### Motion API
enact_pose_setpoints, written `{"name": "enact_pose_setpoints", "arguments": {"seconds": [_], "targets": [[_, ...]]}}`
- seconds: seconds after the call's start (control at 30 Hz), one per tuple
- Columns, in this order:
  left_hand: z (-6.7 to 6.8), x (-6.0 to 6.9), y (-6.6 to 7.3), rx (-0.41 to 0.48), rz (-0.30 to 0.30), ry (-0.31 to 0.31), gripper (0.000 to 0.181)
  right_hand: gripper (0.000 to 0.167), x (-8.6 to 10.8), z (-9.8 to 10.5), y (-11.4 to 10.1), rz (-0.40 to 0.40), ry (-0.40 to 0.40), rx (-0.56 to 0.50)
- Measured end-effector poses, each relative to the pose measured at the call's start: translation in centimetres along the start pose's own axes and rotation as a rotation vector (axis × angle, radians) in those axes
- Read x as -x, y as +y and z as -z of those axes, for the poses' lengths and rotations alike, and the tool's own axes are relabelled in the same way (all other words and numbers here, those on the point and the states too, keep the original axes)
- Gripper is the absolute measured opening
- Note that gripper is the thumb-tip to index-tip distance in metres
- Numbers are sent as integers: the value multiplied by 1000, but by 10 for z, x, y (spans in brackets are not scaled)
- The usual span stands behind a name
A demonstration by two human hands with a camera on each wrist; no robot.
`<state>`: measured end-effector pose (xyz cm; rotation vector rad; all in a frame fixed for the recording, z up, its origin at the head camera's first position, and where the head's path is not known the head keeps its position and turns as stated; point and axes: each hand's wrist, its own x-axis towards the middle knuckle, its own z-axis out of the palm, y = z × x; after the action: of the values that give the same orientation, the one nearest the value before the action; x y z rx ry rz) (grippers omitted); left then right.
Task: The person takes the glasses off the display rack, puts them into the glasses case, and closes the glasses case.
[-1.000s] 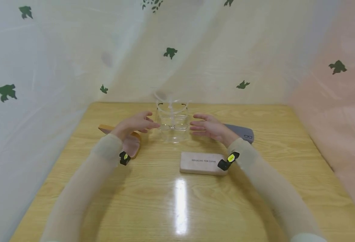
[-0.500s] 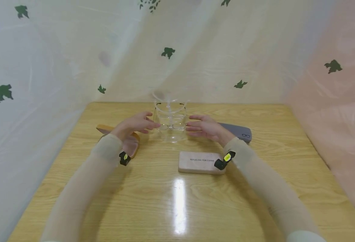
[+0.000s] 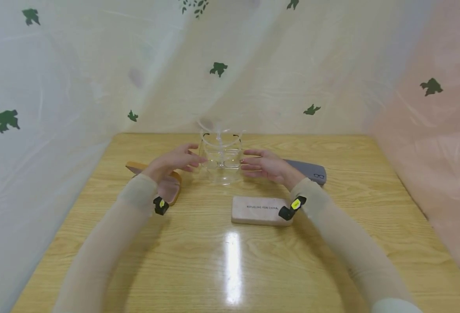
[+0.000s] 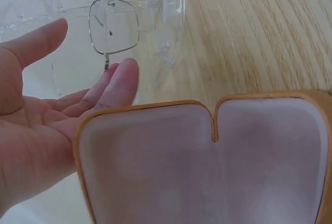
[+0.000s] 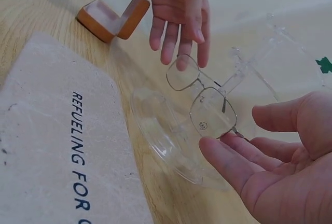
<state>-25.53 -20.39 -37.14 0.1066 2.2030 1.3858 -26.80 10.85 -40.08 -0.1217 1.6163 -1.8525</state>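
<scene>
Thin metal-framed eyeglasses (image 5: 191,99) rest on a clear plastic display stand (image 3: 223,179) at the back middle of the table. At one hinge, the fingertips of my left hand (image 3: 176,158) touch or nearly touch the frame; its thumb stands apart, as the left wrist view shows. Across from it, my right hand (image 3: 266,166) has its fingers at the other hinge, thumb raised away from the frame. Neither hand curls round the glasses. An orange glasses case (image 4: 205,100) with a pale lining stands open beside my left wrist.
A pale pink case (image 3: 259,211) with printed lettering lies in front of my right hand. Behind my right wrist is a grey case (image 3: 307,169) with a glasses emblem. A patterned curtain (image 3: 269,65) hangs behind the wooden table (image 3: 182,261).
My right hand has moved slightly left, up to the glasses' edge. My left hand stays nearly in place at the other side. The stand and cases have not moved.
</scene>
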Motion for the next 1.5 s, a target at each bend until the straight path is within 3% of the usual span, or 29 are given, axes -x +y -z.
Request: {"name": "enact_pose_setpoints", "arguments": {"seconds": [0.27,0.47,0.77,1.0,1.27,1.5], "targets": [[2,5,5,91,-77,104,62,58,8,-5,-2,64,-37,74],[-1,23,8,128,-120,133,52,62,32,-16,-5,128,-60,209],[-18,62,2,185,-169,21,49,54,71,-21,0,216,-85,333],[-35,87,-11,235,-256,-56,48,44,90,-24,11,341,-58,386],[-44,101,-27,274,-254,-95,52,39,97,-31,24,349,-52,346],[-46,104,-33,271,-264,-133,50,42,99,-33,30,367,-69,335]]}}
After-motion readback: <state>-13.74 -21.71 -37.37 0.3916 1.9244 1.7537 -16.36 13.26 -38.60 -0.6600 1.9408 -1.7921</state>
